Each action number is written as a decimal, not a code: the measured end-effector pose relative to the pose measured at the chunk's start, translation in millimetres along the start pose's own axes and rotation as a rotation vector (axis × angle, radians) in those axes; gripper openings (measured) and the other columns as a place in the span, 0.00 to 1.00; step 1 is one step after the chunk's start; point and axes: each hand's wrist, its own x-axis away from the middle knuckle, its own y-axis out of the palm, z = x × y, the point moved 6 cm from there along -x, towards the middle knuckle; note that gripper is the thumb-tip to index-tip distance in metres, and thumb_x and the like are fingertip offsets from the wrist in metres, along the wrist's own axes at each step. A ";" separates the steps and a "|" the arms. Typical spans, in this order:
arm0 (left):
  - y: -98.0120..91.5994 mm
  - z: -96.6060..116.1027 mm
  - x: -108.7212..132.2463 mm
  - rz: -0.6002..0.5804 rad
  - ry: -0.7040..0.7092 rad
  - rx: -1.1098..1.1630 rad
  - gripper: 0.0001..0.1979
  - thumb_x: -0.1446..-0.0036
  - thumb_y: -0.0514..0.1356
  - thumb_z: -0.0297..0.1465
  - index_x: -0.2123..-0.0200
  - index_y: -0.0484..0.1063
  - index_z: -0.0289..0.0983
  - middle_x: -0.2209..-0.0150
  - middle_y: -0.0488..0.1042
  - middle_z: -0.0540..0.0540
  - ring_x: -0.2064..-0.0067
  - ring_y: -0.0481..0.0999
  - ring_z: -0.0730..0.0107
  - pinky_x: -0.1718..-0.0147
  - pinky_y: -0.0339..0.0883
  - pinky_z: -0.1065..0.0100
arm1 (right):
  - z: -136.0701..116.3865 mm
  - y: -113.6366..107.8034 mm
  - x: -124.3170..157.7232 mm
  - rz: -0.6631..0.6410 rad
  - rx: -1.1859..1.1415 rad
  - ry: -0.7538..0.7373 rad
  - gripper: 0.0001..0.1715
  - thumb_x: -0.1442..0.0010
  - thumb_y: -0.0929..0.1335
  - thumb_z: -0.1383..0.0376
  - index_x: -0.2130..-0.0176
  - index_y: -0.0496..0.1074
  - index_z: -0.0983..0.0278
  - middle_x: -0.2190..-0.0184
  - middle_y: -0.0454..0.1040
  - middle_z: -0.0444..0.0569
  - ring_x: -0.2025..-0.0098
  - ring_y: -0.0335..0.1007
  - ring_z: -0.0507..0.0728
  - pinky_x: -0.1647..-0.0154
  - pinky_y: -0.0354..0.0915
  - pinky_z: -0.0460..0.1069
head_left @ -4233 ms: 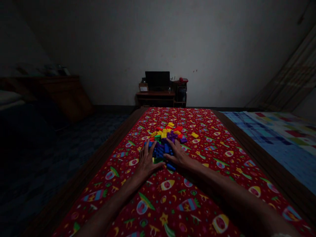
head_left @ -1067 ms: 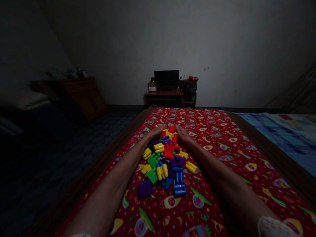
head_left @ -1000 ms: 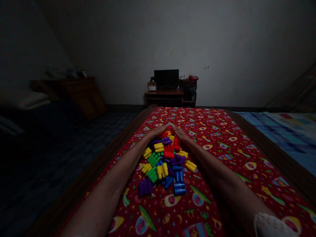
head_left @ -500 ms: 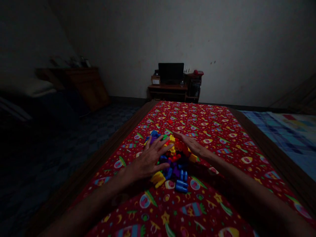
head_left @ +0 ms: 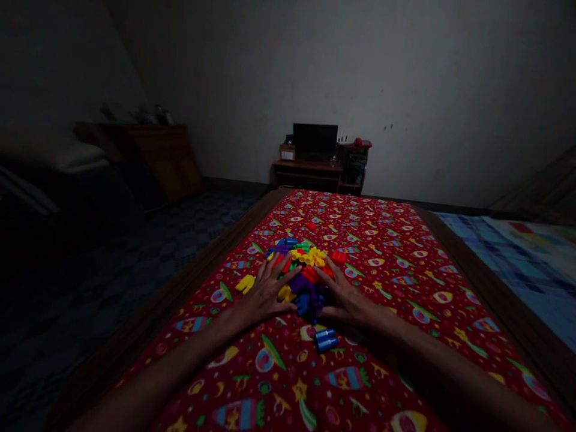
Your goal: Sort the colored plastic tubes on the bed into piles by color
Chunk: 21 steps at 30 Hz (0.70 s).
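Observation:
A heap of coloured plastic building blocks [head_left: 300, 282] lies on a red patterned cloth [head_left: 351, 384]. My left hand [head_left: 269, 288] rests on the heap's left side, fingers spread. On the right side, my right hand [head_left: 345, 295] also has its fingers apart and touches the pile. Yellow blocks [head_left: 309, 257] show at the back, with purple and blue ones between the hands. Loose pieces lie around: a blue block [head_left: 326, 339] nearer me, a yellow block [head_left: 245, 284] left of my left hand, and a red block [head_left: 339, 257] beyond my right fingers. Fingers hide part of the heap.
A small red block [head_left: 312, 226] lies farther off on the cloth. Beyond the table stands a desk [head_left: 310, 165] with a black monitor [head_left: 315, 141]. A wooden cabinet [head_left: 168, 159] is at the left, and a blue checked cloth [head_left: 490, 252] at the right.
My right hand has come down and nearer me, onto the heap's right side. The blocks have shifted, and a yellow one now lies apart on the left, a red one on the right.

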 end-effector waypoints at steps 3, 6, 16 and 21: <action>-4.1 -19.6 -9.2 -0.007 0.001 0.077 0.41 0.51 0.63 0.52 0.36 0.58 0.47 0.32 0.51 0.39 0.33 0.49 0.42 0.38 0.42 0.37 | -9.6 -8.2 -20.5 0.063 0.009 -0.040 0.44 0.43 0.70 0.52 0.34 0.55 0.63 0.30 0.40 0.64 0.29 0.36 0.69 0.35 0.49 0.65; -18.1 -32.0 -14.9 0.060 -0.022 0.181 0.27 0.42 0.56 0.50 0.44 0.70 0.44 0.41 0.68 0.41 0.37 0.60 0.49 0.38 0.50 0.43 | -13.9 -29.7 -41.4 0.169 -0.091 -0.069 0.26 0.39 0.67 0.52 0.46 0.72 0.62 0.37 0.61 0.61 0.35 0.57 0.66 0.39 0.58 0.61; -13.3 -40.7 -80.3 0.116 -0.200 -0.005 0.10 0.42 0.60 0.34 0.59 0.76 0.35 0.59 0.75 0.40 0.52 0.72 0.57 0.51 0.66 0.58 | 15.8 -32.0 -149.1 -0.096 0.162 0.114 0.13 0.41 0.68 0.66 0.58 0.78 0.68 0.68 0.78 0.52 0.68 0.73 0.55 0.69 0.62 0.45; -17.2 -49.3 -77.9 0.121 -0.297 0.057 0.08 0.46 0.60 0.28 0.61 0.76 0.37 0.61 0.78 0.44 0.56 0.75 0.59 0.54 0.66 0.60 | 22.7 -31.8 -145.4 -0.052 0.153 -0.052 0.10 0.41 0.68 0.64 0.65 0.78 0.69 0.74 0.75 0.50 0.73 0.67 0.50 0.71 0.57 0.43</action>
